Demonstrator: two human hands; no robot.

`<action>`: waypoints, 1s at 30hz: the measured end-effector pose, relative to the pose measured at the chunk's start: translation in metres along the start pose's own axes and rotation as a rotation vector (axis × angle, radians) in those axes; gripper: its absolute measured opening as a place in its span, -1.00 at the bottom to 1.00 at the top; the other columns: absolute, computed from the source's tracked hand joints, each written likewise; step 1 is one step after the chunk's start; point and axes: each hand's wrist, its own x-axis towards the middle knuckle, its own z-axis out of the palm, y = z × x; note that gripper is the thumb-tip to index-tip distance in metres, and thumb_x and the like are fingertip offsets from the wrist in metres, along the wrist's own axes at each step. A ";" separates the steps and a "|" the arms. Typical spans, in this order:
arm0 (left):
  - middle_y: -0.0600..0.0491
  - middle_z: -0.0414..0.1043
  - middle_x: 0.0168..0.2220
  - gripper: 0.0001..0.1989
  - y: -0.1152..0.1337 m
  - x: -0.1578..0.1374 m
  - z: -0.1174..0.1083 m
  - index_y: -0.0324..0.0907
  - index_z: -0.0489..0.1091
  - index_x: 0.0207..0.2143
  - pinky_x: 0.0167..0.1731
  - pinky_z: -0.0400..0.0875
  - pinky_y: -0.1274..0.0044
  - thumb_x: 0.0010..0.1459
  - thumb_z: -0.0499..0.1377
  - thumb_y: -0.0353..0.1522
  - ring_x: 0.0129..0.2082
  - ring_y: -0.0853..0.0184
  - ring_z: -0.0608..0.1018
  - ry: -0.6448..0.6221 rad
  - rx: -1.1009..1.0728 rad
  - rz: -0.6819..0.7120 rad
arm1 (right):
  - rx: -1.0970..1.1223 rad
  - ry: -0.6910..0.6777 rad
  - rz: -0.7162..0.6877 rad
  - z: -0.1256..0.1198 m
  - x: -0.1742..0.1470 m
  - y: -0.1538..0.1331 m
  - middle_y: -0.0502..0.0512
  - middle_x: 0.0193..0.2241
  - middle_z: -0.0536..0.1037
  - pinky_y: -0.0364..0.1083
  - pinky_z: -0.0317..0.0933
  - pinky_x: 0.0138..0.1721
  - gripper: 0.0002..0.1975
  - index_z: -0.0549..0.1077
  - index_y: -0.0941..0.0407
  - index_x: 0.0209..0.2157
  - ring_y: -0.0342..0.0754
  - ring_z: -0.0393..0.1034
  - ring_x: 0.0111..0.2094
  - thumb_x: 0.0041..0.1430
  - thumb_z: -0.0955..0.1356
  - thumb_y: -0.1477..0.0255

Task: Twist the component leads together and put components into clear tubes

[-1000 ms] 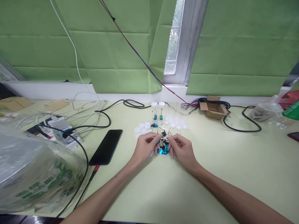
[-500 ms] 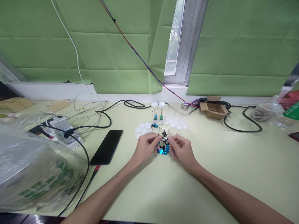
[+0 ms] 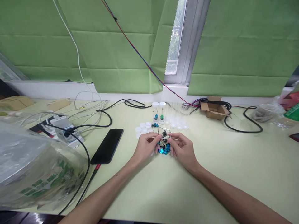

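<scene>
Over a small cluster of parts at the middle of the table, my left hand (image 3: 147, 145) is closed in a pinch on a thin metal rod (image 3: 158, 129). Facing it, my right hand (image 3: 181, 147) also pinches, with a thin metal piece (image 3: 169, 134) showing at its fingertips. The fingers hide most of both pieces. Shiny blue parts (image 3: 164, 150) lie below and between the hands, with small black parts (image 3: 164, 133) just above them. A few more blue and dark pieces (image 3: 155, 125) sit beyond my left hand.
Two capped clear tubes (image 3: 162, 109) hold blue and green pieces; several clear containers (image 3: 179, 127) stand beside them. White caps (image 3: 142, 125) lie to the left. A phone (image 3: 107, 146), a plastic bag (image 3: 42, 174), black cable (image 3: 109, 119) and an open cardboard box (image 3: 215, 112) are around.
My right hand's fingertips have shifted slightly, and the metal piece at them sits more upright. My left hand keeps its pinch almost unmoved. The view has moved a little.
</scene>
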 end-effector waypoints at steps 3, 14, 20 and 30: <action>0.11 0.38 -0.59 -0.69 0.002 -0.002 0.001 -0.23 0.45 -0.49 -0.60 0.26 0.58 0.18 0.19 -0.19 -0.67 0.45 0.38 0.005 0.004 0.009 | -0.005 0.008 0.014 0.000 0.000 0.000 -0.06 -0.55 0.44 -0.20 0.14 -0.70 -0.79 0.47 0.13 -0.26 -0.23 0.25 -0.70 0.15 0.43 0.29; 0.12 0.35 -0.59 -0.68 0.001 -0.001 0.000 -0.24 0.45 -0.49 -0.57 0.27 0.56 0.20 0.18 -0.19 -0.67 0.45 0.38 0.010 0.041 0.039 | -0.027 0.007 0.045 0.003 -0.003 -0.009 -0.06 -0.66 0.42 -0.24 0.05 -0.78 -0.68 0.40 0.15 -0.53 -0.28 0.19 -0.79 0.18 0.41 0.24; 0.12 0.31 -0.59 -0.66 0.000 -0.002 -0.001 -0.23 0.41 -0.54 -0.56 0.27 0.56 0.20 0.17 -0.20 -0.65 0.45 0.39 0.006 0.067 0.055 | -0.054 -0.021 0.047 0.002 -0.005 -0.009 -0.09 -0.72 0.37 -0.26 0.01 -0.79 -0.63 0.34 0.15 -0.57 -0.30 0.16 -0.81 0.20 0.40 0.24; 0.12 0.36 -0.64 -0.66 0.002 0.000 -0.002 -0.23 0.41 -0.51 -0.58 0.24 0.55 0.19 0.16 -0.16 -0.69 0.44 0.36 -0.026 0.022 -0.039 | -0.017 -0.013 -0.012 0.002 -0.004 -0.006 -0.04 -0.56 0.45 -0.22 0.14 -0.73 -0.82 0.48 0.13 -0.31 -0.26 0.25 -0.73 0.18 0.42 0.30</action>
